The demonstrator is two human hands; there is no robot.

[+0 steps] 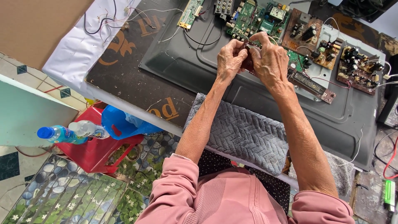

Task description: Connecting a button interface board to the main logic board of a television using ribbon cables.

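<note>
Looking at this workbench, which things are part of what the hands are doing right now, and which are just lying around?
In use:
- left hand and right hand, both gripping a small dark board
- grey back panel beneath them
- green circuit board just beyond the fingers

Lying about:
- brown circuit boards
- grey towel
- red stool with two bottles
- loose wires

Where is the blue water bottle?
In the head view, the blue water bottle lies on its side at the lower left, on the red stool beside the table, with a clear bottle right next to it.
</note>
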